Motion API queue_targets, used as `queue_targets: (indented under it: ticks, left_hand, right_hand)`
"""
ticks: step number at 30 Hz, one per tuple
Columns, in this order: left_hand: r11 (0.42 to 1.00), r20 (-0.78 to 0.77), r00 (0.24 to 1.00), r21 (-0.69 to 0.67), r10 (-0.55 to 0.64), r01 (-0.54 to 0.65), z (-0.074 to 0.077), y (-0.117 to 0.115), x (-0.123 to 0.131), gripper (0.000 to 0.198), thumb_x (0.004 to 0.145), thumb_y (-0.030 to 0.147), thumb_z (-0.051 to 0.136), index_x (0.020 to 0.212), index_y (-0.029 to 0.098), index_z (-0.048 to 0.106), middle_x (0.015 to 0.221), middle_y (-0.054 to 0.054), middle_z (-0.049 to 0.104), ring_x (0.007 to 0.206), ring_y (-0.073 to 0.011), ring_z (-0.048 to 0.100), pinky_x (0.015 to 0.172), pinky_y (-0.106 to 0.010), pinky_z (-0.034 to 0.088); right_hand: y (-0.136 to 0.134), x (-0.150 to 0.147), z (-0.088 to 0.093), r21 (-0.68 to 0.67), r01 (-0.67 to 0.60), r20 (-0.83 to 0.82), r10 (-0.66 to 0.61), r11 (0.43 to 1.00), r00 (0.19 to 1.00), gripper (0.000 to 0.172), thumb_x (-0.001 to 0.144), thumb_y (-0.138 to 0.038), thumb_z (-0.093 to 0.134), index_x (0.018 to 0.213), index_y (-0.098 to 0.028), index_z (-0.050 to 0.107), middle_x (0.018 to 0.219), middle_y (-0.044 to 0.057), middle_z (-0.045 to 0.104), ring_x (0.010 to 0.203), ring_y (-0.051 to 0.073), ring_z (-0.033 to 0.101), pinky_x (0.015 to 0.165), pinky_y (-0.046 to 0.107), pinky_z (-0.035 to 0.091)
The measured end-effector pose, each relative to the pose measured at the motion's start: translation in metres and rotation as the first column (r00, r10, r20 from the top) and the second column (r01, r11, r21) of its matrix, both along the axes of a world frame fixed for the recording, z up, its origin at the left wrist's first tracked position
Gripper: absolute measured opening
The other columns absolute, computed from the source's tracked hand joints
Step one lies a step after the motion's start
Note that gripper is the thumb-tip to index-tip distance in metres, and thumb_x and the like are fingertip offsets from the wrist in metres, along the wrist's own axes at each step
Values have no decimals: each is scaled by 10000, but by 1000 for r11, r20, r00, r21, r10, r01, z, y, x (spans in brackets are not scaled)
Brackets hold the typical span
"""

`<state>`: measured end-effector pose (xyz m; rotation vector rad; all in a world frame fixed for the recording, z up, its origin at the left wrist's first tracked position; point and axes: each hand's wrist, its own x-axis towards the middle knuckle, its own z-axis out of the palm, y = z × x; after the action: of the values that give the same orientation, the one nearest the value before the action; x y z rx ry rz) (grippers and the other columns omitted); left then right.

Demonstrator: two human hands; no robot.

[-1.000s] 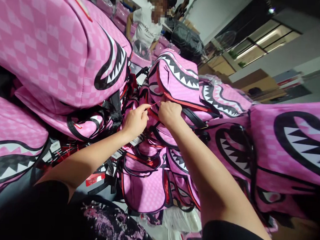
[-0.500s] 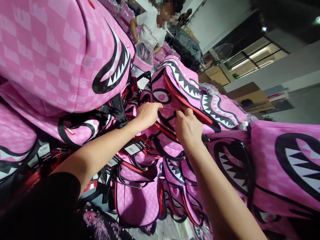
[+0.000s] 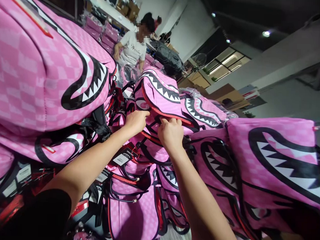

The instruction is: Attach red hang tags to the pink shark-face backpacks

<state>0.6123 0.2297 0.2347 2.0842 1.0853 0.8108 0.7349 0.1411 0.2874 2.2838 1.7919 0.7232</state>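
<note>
A pink checkered backpack with a shark-mouth print [image 3: 161,93] lies in the middle of a heap of the same bags. My left hand [image 3: 135,121] is closed on its left edge, fingers curled over the fabric near the eye print. My right hand [image 3: 170,131] is closed on the red-trimmed edge just to the right. Both fingertips are tucked under the flap and hidden. A black hang tag [image 3: 123,157] dangles below my left wrist.
Large pink shark-mouth backpacks stand at left [image 3: 43,77] and right [image 3: 276,162], with more piled below [image 3: 136,210]. A person in a white T-shirt [image 3: 132,49] works at the far end beside a black bag [image 3: 167,57]. Cardboard boxes [image 3: 218,92] sit behind.
Both hands went from pinching a thin red strand to gripping the backpack's flap edge. The view tilted upward and the bag's flap lifted slightly.
</note>
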Motion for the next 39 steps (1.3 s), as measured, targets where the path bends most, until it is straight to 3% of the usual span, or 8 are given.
queue_targets:
  ticks: [11, 14, 16, 19, 22, 26, 34, 39]
  left_hand:
    - [875, 38, 929, -322, -369, 361, 31, 31, 15, 356, 787, 18, 450, 1012, 138, 698, 743, -41, 697, 536, -109, 569, 598, -237, 475]
    - [858, -98, 868, -245, -486, 452, 42, 24, -2, 220, 857, 231, 552, 1012, 128, 669, 844, -62, 704, 661, -134, 613, 656, -247, 477]
    - [862, -260, 822, -155, -507, 483, 47, 15, -17, 372, 753, 336, 711, 1069, 152, 642, 943, -60, 705, 787, -172, 631, 695, -249, 465]
    - [900, -379, 833, 2, -403, 436, 49, 3, -36, 528, 698, 201, 721, 1207, 208, 583, 958, -35, 695, 844, -193, 628, 710, -259, 445]
    - [924, -83, 925, 66, -371, 377, 46, 0, -44, 451, 758, 155, 637, 1201, 225, 588, 883, -6, 680, 813, -164, 626, 743, -262, 454]
    - [869, 416, 794, -19, -443, 495, 39, 0, -39, 393, 675, 216, 753, 1043, 161, 626, 975, -32, 674, 869, -153, 625, 791, -254, 484]
    - [997, 644, 763, -4, -60, 82, 7, -7, -20, 131, 857, 236, 589, 958, 173, 644, 911, -32, 694, 844, -153, 658, 770, -263, 496]
    - [987, 516, 846, 138, -139, 78, 3, -4, -13, 99, 858, 203, 615, 865, 190, 713, 860, -27, 696, 814, -151, 638, 751, -279, 470]
  right_hand:
    - [9, 3, -5, 128, 133, -342, -82, 983, 936, 294, 905, -306, 479, 1024, -213, 732, 924, 114, 594, 807, 228, 555, 659, 302, 394]
    - [5, 9, -12, 294, 126, -466, 27, 947, 885, 244, 867, -271, 515, 945, -183, 729, 870, 85, 577, 764, 201, 541, 665, 290, 392]
    - [2, 12, -17, 421, 103, -524, 148, 901, 839, 203, 845, -246, 525, 875, -163, 708, 809, 63, 576, 746, 191, 538, 685, 290, 397]
    - [-4, 14, -23, 542, 93, -582, 294, 835, 758, 192, 855, -281, 518, 822, -166, 668, 767, 45, 601, 711, 180, 545, 693, 295, 402]
    - [-8, 13, -27, 613, 69, -560, 371, 787, 740, 210, 869, -309, 507, 826, -172, 661, 804, 61, 651, 742, 194, 572, 713, 309, 413]
    - [-8, 11, -31, 694, -1, -472, 456, 720, 754, 255, 904, -322, 479, 860, -168, 677, 847, 82, 697, 779, 212, 591, 739, 326, 430]
    - [-10, 5, -27, 704, 25, -526, 498, 709, 690, 258, 917, -382, 507, 877, -211, 695, 853, 62, 708, 809, 210, 607, 728, 309, 441]
    - [-10, 7, -20, 597, 117, -752, 503, 794, 425, 236, 892, -416, 531, 882, -227, 672, 863, 42, 710, 789, 195, 623, 722, 296, 458]
